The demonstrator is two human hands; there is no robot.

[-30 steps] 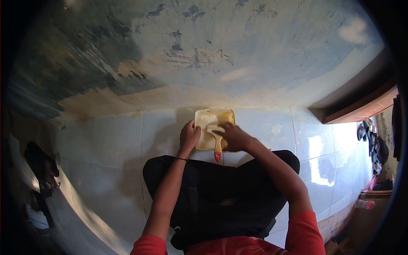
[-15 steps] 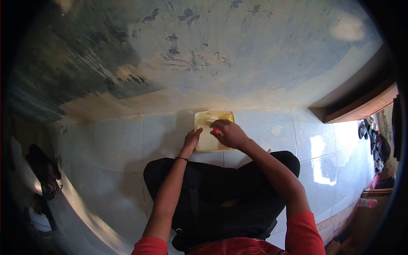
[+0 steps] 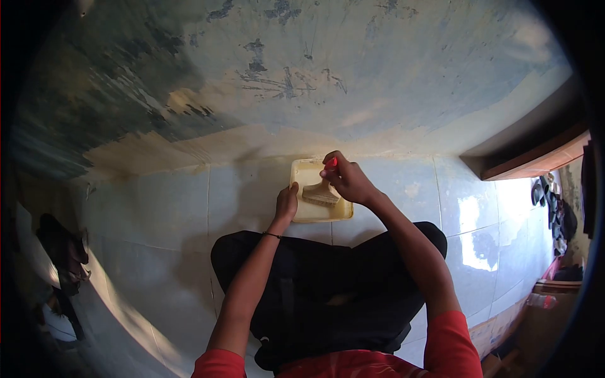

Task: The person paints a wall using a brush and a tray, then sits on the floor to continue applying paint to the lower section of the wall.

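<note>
A cream square paint tray sits on the tiled floor against the wall, just past my knees. My right hand grips a paintbrush by its red handle, bristles pointing down and towards me over the tray. My left hand rests on the tray's left edge, steadying it.
A weathered blue wall with a cream-painted lower band rises ahead. My legs in black trousers are folded on the pale floor tiles. A wooden door frame and sandals lie at right; dark objects lie at left.
My right hand turned the brush over: a second ago it lay flat across the tray, handle towards me; now the handle points up and the bristles hang over the tray. The left hand stayed put.
</note>
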